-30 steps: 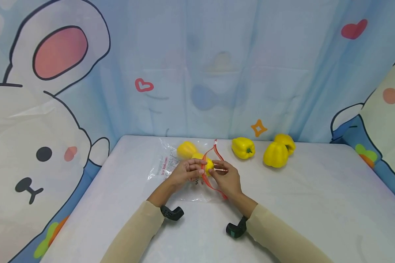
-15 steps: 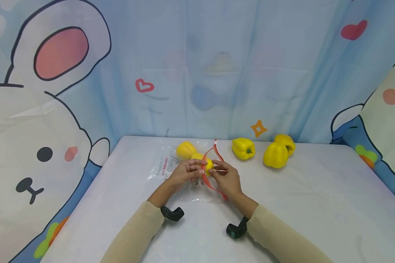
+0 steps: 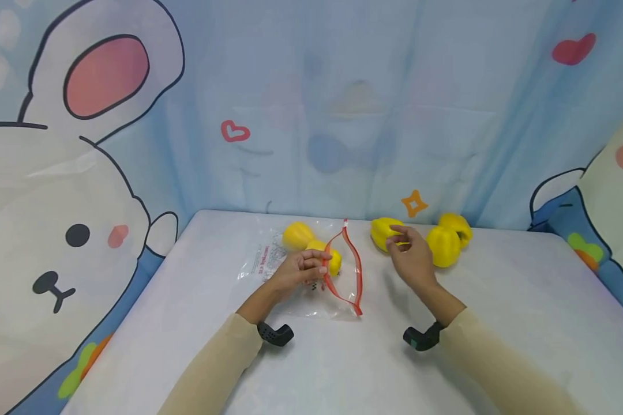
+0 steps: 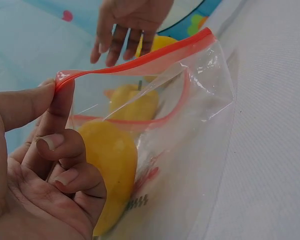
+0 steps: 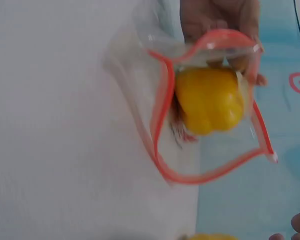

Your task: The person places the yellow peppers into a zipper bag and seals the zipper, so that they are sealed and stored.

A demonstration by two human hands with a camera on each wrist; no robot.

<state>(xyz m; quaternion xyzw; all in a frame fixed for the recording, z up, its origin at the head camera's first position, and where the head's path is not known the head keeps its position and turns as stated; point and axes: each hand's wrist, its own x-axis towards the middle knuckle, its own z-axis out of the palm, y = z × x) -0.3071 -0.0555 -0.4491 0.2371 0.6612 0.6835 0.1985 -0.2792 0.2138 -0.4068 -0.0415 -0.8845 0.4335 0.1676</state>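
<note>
in clear bag, yellow pepper

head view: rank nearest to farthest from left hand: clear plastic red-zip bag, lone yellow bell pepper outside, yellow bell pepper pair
1. Clear plastic bag: pinched by left hand.
2. Lone yellow bell pepper: right of bag.
3. Yellow bell pepper pair: farthest right.

In the head view, two plain beige sleeves, the left sleeve at seven o'clock and the right sleeve at four, end near the wrists. The left hand and right hand are bare. A black, elbow-shaped left camera sits at the left cuff's three o'clock; the right camera, also black and bent, sits at eight, bearing a small greenish patch.
</note>
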